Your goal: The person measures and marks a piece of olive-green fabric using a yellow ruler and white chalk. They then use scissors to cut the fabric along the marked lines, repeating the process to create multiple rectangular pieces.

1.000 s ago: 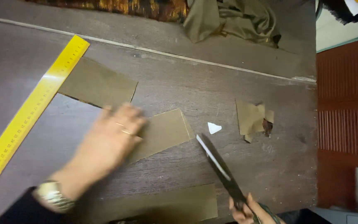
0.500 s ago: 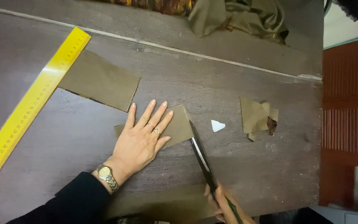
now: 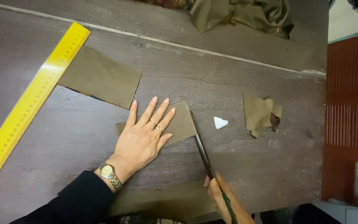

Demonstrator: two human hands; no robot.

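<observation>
My left hand lies flat with fingers spread on a small olive-brown fabric piece on the dark wooden table. My right hand at the bottom edge grips the handle of long dark scissors. Their blades run along the right edge of that fabric piece, tips near its top corner. A wristwatch and black sleeve cover my left wrist and forearm.
A larger olive fabric rectangle lies beside a long yellow ruler at the left. A white chalk wedge and fabric scraps lie to the right. Another fabric strip sits at the near edge; bunched cloth at the top.
My left hand has spread flat on the small fabric piece. The scissors have moved left, from beside the chalk up to the piece's right edge.
</observation>
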